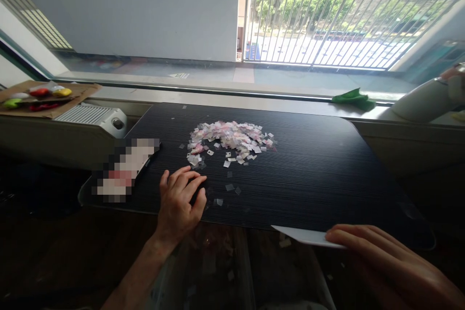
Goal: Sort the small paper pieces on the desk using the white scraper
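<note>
My left hand (179, 201) rests on the black tabletop (308, 174), fingers stretched out and lying flat, close to a few loose small squares (229, 187). A heap of several small pale pink and white squares (228, 139) lies farther back on the table. At the near right edge my right hand (385, 261) has its fingers laid flat on a white sheet of paper (305, 236) that sticks out over the table's front edge.
A blurred-out flat object (125, 169) lies at the table's left end. A white heater (96, 116) and a cardboard piece with coloured items (39, 97) stand at left. A green cloth (354, 99) lies on the sill. Another person's sleeve (425, 99) shows at far right.
</note>
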The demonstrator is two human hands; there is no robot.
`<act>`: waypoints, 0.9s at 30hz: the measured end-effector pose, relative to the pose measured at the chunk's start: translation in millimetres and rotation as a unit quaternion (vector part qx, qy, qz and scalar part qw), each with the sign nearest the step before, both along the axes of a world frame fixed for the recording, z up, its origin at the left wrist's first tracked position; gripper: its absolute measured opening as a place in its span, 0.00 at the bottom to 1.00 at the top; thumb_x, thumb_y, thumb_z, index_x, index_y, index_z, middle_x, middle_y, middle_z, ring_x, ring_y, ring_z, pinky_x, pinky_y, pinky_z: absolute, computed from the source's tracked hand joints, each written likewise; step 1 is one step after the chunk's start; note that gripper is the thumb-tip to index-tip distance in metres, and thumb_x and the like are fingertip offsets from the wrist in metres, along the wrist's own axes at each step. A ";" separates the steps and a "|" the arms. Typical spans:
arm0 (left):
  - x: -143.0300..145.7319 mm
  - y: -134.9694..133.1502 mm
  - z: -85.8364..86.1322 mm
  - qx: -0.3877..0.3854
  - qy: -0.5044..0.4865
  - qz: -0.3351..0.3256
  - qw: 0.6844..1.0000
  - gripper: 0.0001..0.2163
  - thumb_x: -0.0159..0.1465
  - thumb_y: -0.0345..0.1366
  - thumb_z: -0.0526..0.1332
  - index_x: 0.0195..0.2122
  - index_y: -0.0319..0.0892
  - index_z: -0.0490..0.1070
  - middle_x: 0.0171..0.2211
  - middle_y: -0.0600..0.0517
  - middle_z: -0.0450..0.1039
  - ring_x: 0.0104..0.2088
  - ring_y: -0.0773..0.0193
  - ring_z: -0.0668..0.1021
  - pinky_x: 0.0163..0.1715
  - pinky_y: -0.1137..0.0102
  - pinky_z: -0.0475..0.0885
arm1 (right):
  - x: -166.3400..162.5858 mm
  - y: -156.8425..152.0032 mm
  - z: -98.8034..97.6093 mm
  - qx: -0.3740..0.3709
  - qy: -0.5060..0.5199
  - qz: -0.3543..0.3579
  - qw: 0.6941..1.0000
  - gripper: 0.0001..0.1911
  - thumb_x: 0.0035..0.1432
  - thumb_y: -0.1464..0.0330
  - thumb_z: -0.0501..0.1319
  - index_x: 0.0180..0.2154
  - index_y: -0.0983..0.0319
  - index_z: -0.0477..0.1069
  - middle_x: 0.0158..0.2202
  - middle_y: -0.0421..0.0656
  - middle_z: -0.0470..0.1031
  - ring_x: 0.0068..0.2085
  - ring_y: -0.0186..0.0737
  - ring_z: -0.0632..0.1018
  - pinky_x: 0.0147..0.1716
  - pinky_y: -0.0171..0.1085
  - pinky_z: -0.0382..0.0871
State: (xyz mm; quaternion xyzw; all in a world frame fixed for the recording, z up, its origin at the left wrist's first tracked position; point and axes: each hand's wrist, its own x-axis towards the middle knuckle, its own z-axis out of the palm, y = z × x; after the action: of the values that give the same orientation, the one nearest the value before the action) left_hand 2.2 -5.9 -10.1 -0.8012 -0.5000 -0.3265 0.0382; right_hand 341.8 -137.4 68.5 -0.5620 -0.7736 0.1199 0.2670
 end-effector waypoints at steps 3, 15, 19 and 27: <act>0.2 0.0 0.1 0.005 0.003 -0.002 1.000 0.11 0.64 0.33 0.55 0.43 0.42 0.75 0.42 0.46 0.76 0.53 0.48 0.74 0.61 0.45 0.54 | 4.6 0.8 1.2 -0.019 -0.018 -0.014 1.000 0.15 0.62 0.69 0.58 0.48 0.49 0.74 0.42 0.39 0.81 0.40 0.40 0.82 0.35 0.31 0.78; 2.7 -2.3 0.1 -0.012 -0.020 0.021 1.000 0.11 0.65 0.32 0.54 0.44 0.44 0.74 0.42 0.48 0.77 0.53 0.51 0.73 0.62 0.47 0.53 | -45.1 46.8 2.2 0.003 0.016 0.018 1.000 0.13 0.65 0.69 0.56 0.48 0.52 0.74 0.42 0.41 0.80 0.42 0.40 0.81 0.37 0.34 0.76; 0.2 -2.6 -0.6 -0.008 -0.082 0.037 0.996 0.13 0.66 0.31 0.51 0.47 0.43 0.73 0.43 0.48 0.77 0.52 0.54 0.74 0.61 0.50 0.56 | -69.6 78.9 -0.9 0.011 -0.037 0.010 0.999 0.13 0.68 0.69 0.52 0.46 0.55 0.74 0.40 0.43 0.82 0.40 0.43 0.81 0.37 0.40 0.75; 0.9 -4.0 2.8 -0.031 -0.145 0.041 0.988 0.14 0.67 0.32 0.50 0.50 0.42 0.70 0.41 0.48 0.76 0.52 0.56 0.73 0.62 0.53 0.57 | -87.1 75.0 -7.1 0.046 -0.061 0.069 0.995 0.15 0.65 0.73 0.53 0.48 0.55 0.72 0.43 0.41 0.80 0.41 0.41 0.80 0.35 0.36 0.75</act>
State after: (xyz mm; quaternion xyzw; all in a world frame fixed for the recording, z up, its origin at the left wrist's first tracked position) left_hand 3.1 -9.8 -7.3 -0.7247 -0.5430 -0.4217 -0.0465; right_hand 254.7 -62.4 61.4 -0.5004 -0.8302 0.0675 0.2362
